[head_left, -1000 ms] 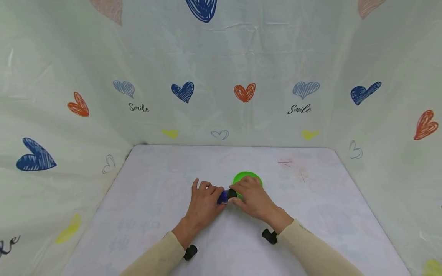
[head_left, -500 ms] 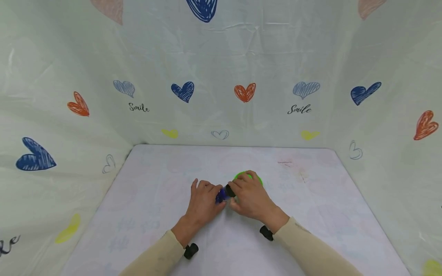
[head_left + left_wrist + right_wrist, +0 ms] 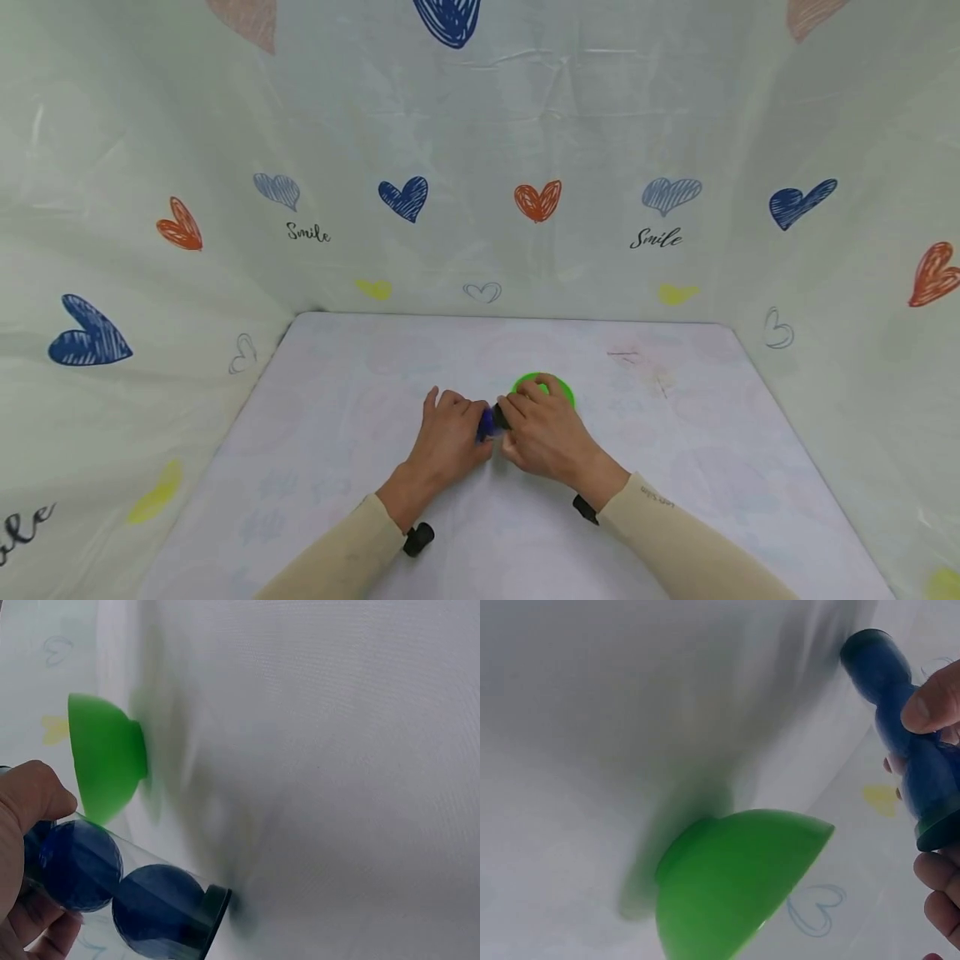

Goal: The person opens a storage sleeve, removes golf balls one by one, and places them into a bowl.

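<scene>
A clear tube (image 3: pixel 159 907) of blue balls lies tilted in front of me, with a dark cap at either end. My left hand (image 3: pixel 450 437) grips its body, thumb on one side and fingers on the other. At the tube's right end, my right hand (image 3: pixel 551 437) has its curled fingers on the black cap (image 3: pixel 501 415) and partly hides it. The lower end cap (image 3: pixel 215 921) is close over the table in the left wrist view. Just behind the right hand stands a green bowl (image 3: pixel 735 877), upright and partly covered by the fingers in the head view.
The white tabletop (image 3: pixel 360 358) carries faint red marks at the back right. A pale sheet (image 3: pixel 480 108) printed with hearts hangs behind and along both sides. Black wrist cameras sit under both forearms.
The right hand has turned at the cap, its fingers swinging up over the bowl while the thumb drops lower. The left hand stays on the tube. The head view has shifted slightly.
</scene>
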`<state>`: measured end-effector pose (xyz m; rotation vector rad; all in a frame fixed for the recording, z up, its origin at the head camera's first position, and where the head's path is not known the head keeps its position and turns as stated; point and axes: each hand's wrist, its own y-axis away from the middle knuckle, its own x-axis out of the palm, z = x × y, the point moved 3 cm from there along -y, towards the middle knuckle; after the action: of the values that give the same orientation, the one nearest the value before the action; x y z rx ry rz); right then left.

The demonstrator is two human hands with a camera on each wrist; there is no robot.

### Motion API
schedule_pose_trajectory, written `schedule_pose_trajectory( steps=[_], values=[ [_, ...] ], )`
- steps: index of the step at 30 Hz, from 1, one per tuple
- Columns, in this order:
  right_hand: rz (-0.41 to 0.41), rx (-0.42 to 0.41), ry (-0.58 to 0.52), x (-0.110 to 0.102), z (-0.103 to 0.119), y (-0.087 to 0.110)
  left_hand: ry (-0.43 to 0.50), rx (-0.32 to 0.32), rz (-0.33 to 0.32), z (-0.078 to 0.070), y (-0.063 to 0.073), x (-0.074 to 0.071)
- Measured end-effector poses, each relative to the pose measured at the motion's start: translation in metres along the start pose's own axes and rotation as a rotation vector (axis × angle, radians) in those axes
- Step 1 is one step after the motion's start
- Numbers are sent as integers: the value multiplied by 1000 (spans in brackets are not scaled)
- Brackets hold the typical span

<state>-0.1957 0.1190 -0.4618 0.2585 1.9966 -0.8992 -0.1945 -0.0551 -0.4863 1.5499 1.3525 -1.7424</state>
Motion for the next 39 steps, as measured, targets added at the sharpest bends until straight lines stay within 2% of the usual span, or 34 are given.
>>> schedule_pose_trajectory(
  steps=[5, 12, 19, 26, 31, 34, 39],
  values=[
    [19, -6, 2, 3, 2, 3, 1, -20, 44, -1, -1, 1],
    [-26, -6, -32, 9, 4, 6, 67, -32, 114, -2, -5, 2],
    [-67, -35, -20, 13, 6, 11, 135, -60, 170, 3, -4, 1],
    [-113, -35, -29, 16, 3, 17, 94, -61, 188, 4, -4, 1],
    [-131, -14, -92, 16, 1, 18, 47, -38, 143, 1, -3, 4],
    [-135, -12, -113, 17, 1, 17, -18, -11, 65, 0, -2, 4],
    [-142, -8, -102, 18, 2, 14, -124, 67, -115, 0, 0, 3]
  ],
)
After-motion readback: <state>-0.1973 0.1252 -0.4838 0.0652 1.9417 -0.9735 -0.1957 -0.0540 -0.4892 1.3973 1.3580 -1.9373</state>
